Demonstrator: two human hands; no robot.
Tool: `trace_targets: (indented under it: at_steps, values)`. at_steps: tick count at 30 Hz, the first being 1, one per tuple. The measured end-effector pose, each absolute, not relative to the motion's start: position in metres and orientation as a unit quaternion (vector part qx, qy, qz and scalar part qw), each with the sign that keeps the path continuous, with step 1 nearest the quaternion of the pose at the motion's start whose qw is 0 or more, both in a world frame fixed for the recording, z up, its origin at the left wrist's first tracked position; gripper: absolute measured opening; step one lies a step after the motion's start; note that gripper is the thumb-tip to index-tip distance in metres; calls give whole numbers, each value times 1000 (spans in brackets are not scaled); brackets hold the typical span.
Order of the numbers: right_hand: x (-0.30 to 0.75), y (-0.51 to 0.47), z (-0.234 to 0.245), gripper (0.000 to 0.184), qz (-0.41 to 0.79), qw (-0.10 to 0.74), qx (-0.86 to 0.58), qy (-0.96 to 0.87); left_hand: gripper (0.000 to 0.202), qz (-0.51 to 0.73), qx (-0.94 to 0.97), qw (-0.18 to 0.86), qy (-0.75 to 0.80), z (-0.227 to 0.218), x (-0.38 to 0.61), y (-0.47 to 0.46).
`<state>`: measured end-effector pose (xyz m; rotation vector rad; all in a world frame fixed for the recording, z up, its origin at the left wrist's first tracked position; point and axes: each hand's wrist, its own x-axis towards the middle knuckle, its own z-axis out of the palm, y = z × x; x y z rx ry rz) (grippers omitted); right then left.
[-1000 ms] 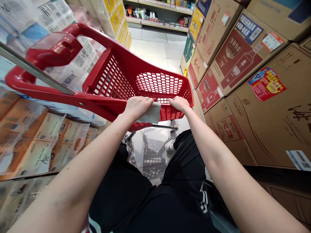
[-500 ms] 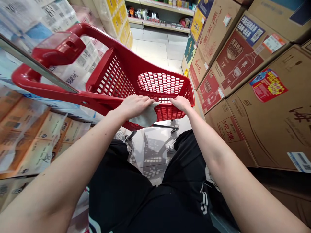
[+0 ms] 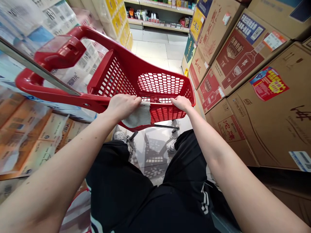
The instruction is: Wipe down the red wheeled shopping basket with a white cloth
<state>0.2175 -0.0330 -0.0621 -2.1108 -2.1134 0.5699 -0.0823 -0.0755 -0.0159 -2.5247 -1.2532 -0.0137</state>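
A red plastic shopping basket (image 3: 126, 76) on small wheels stands tilted in front of me, its long handle (image 3: 58, 55) reaching up to the left. My left hand (image 3: 122, 105) is closed on a pale grey cloth (image 3: 137, 117) and presses it against the near rim of the basket. My right hand (image 3: 181, 103) curls over the same rim further right, near the corner. The basket looks empty inside.
Stacked brown cardboard boxes (image 3: 255, 81) wall off the right side. Wrapped packs of paper goods (image 3: 36, 136) pile up on the left. A tiled aisle (image 3: 155, 48) runs ahead to shelves of small goods (image 3: 157, 14). My black-trousered legs and shoes are below.
My left hand with the cloth has slid leftward along the basket's near rim. The right hand has stayed on the rim.
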Motion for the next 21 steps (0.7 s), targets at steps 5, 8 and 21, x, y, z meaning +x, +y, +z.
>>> trace_targets:
  at_steps: [5, 8, 21]
  values:
    - [218, -32, -61, 48, 188, 44, -689, -698, 31, -16, -902, 141, -407, -8, -88, -79]
    - [216, -31, -62, 49, 186, 47, -688, -700, 34, 4, -900, 168, -401, -6, -91, -80]
    - [222, -26, -67, 45, 182, 58, -698, -690, 31, -7, -874, 206, -441, -23, -78, -74]
